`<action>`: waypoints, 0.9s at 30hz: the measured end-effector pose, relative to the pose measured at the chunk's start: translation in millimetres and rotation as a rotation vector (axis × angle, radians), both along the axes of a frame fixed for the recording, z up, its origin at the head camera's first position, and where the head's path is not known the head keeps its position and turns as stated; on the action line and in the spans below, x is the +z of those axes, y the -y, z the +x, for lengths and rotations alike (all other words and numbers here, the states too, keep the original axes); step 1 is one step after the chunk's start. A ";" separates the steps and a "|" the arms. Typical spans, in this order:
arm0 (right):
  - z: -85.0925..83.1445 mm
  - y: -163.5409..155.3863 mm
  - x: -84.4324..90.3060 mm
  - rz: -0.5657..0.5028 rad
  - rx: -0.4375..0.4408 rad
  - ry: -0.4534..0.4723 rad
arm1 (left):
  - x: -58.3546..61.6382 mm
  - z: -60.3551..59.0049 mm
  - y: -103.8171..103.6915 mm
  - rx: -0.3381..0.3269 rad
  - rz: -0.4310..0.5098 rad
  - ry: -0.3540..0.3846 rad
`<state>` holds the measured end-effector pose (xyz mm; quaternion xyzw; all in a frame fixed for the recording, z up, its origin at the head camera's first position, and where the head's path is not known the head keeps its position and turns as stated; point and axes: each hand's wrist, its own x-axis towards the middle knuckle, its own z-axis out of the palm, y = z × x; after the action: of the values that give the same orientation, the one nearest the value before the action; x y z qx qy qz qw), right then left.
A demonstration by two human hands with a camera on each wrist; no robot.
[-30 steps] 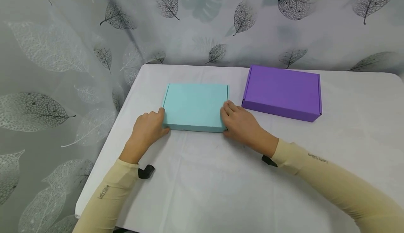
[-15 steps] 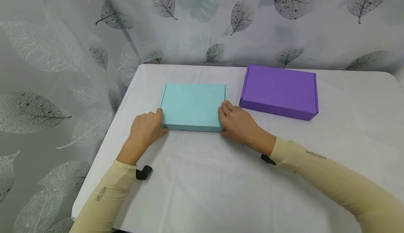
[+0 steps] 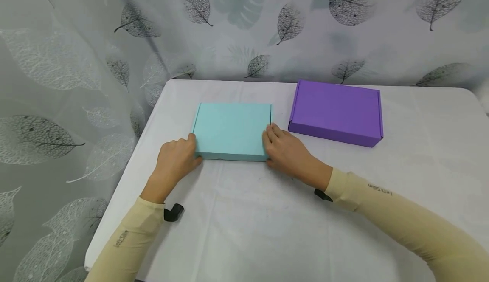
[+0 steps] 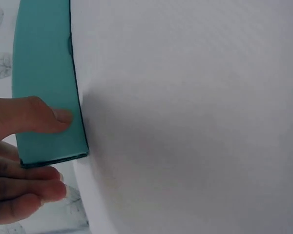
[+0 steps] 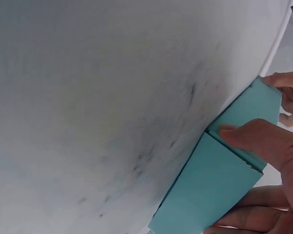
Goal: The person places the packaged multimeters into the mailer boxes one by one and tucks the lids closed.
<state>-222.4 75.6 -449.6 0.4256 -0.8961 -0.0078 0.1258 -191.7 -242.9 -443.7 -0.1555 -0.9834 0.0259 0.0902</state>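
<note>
A closed turquoise cardboard box lies flat on the white-covered table in the head view. At its near left corner my left hand grips it; the left wrist view shows the thumb on the front face and the fingers along the end. My right hand holds the near right corner. In the right wrist view its thumb presses the front face, while its fingers lie along the side. A closed purple cardboard box rests to the right of the turquoise one, apart from it.
White cloth covers the table, whose left edge slants down on the left. A leaf-patterned curtain hangs behind the table and along its left. Small dark marks dot the cloth in the right wrist view.
Both hands keep their hold on the turquoise box, and neither box has visibly moved on the table. The whole head view has shifted slightly.
</note>
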 end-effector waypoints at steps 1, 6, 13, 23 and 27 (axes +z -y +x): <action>0.0 0.0 0.0 0.004 0.002 -0.002 | -1.0 0.0 1.0 -0.002 0.004 -0.008; -2.6 -0.9 -0.6 0.015 0.021 -0.031 | -5.1 -1.7 3.8 -0.017 0.039 -0.043; -7.0 -1.5 -4.4 -0.016 -0.001 -0.007 | -4.3 -12.0 4.5 -0.024 0.048 -0.036; -27.4 -10.9 -10.2 -0.042 -0.064 0.150 | -3.1 -25.9 -1.0 0.095 0.162 0.180; -41.7 -29.2 -7.4 -0.186 -0.127 0.376 | 17.2 -29.2 -4.1 0.179 0.194 0.369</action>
<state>-264.1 104.8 -456.9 0.3489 -0.9257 0.1463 -0.0054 -220.9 -238.8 -426.5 -0.0601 -0.9910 -0.0899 -0.0792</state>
